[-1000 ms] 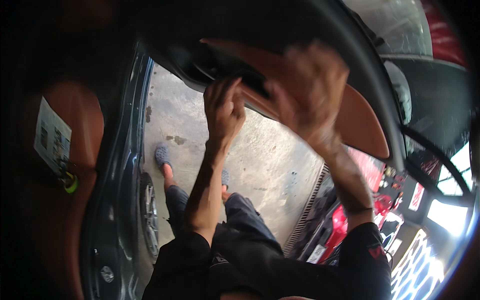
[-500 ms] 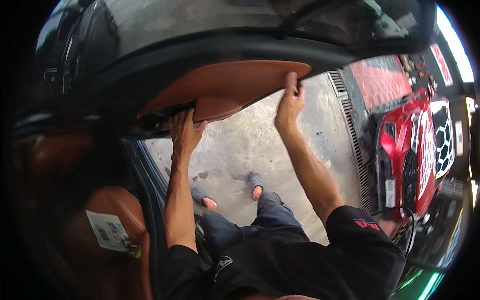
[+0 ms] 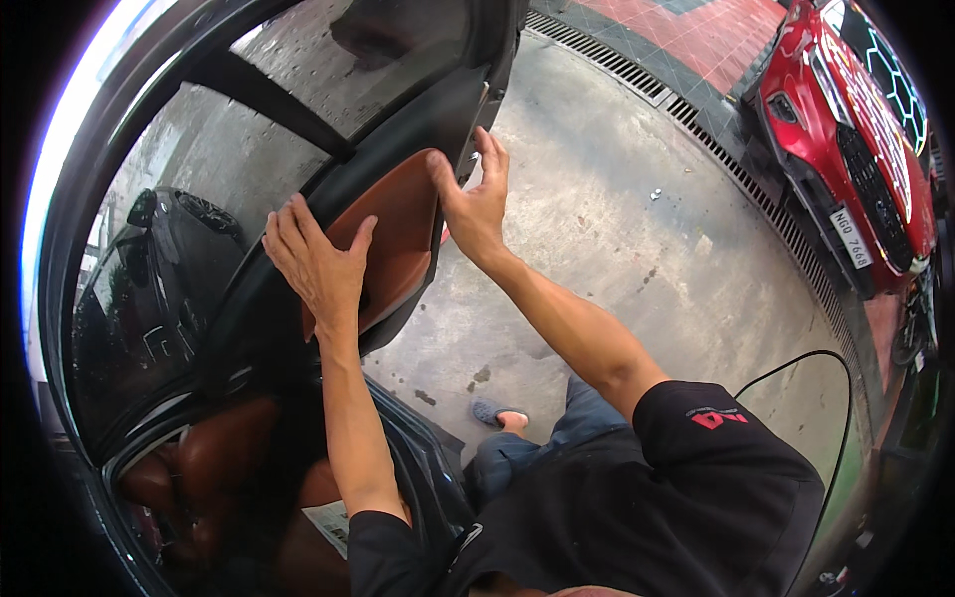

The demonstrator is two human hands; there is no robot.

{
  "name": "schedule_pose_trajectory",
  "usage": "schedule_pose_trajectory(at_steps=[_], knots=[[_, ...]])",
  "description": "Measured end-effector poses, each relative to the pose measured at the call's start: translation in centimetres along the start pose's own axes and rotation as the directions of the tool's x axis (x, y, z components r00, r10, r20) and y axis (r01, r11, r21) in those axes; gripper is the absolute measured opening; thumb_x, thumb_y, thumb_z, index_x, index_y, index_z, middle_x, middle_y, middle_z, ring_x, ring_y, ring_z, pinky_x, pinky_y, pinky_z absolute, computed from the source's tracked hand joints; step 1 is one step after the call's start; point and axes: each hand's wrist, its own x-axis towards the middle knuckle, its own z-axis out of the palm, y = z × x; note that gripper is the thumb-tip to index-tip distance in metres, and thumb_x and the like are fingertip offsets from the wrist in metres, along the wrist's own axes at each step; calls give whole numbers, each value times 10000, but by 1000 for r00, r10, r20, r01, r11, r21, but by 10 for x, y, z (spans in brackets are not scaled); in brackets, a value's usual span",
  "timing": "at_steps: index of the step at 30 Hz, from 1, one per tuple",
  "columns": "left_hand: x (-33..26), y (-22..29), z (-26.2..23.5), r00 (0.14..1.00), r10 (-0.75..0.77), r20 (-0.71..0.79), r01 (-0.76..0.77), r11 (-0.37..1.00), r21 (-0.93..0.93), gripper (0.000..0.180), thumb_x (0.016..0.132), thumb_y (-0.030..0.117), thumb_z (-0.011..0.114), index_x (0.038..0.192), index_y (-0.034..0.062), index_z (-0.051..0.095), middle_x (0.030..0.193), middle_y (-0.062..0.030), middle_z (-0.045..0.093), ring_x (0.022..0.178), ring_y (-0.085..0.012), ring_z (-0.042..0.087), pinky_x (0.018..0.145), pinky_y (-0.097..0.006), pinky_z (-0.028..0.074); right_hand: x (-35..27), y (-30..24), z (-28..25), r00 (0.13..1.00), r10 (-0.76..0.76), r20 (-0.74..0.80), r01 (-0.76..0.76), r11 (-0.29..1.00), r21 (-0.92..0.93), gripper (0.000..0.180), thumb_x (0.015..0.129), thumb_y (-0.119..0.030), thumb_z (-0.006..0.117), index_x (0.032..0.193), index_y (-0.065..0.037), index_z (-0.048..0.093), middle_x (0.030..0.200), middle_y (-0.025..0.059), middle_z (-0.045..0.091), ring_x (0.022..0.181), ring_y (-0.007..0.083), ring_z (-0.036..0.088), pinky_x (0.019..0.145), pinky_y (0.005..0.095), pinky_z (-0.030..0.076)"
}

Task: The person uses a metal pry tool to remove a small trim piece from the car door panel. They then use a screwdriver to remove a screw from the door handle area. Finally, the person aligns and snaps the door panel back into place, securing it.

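Observation:
A car door [image 3: 398, 114] stands open in front of me, its dark window frame above a brown leather panel [image 3: 393, 204]. My left hand [image 3: 323, 261] is open, its fingers spread over the black trim at the panel's left side. At the door's free edge is my right hand [image 3: 476, 204], also open. Its thumb lies at the upper corner of the brown panel, while the other fingers stretch up past the edge. Whether those fingers press on the door is hard to see.
A red car [image 3: 846, 149] is parked at the right, beyond a floor drain grate [image 3: 716, 134]. A thin black hose or cable [image 3: 846, 398] curves at my right. Brown seats [image 3: 229, 458] show in the dark cabin at lower left. Grey concrete floor [image 3: 577, 199] lies beside the door.
My view has turned, and the door now slants up to the right. My left hand has gone from the panel's lower edge to the trim; my right hand remains by the free edge.

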Motion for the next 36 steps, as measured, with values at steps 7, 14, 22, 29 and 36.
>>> schedule_pose_trajectory(at_steps=[7,14,22,29,36], knots=[[11,-2,2,999,-40,26,42,997,-69,854,716,496,899,1308,-14,552,1282,-209,559,1227,-387,501,1068,-513,403,76,-65,-23,534,-639,553,833,508,-218,837,687,-393,900,1343,18,580,1336,135,540,1295,328,484,1145,463,380],[21,-7,-2,990,-108,90,121,981,-152,788,654,436,935,1222,10,592,1189,-151,556,1135,-356,502,987,-477,421,101,-74,-12,332,-401,854,933,272,-235,774,610,-432,930,1185,-4,637,1203,100,554,1143,293,524,1043,415,450],[26,-15,-3,977,-136,164,170,963,-209,770,609,429,962,1156,36,588,1138,-126,544,1123,-346,494,975,-464,415,113,-79,-4,277,-343,897,945,265,-190,735,618,-439,939,1126,-3,635,1132,94,542,1090,287,539,958,398,486],[29,-21,0,978,-102,182,149,951,-272,749,601,424,966,1133,39,604,1132,-101,541,1133,-319,501,977,-450,411,122,-72,-1,275,-284,919,924,341,-171,742,636,-470,925,1132,0,636,1127,96,537,1108,270,546,957,424,479],[20,-39,-3,987,-39,158,84,953,-292,729,651,474,932,1163,56,626,1110,-91,566,1084,-311,530,964,-450,422,111,-78,4,274,-317,908,927,338,-162,685,650,-477,915,1092,-14,671,1178,120,544,1118,311,549,973,459,458]])
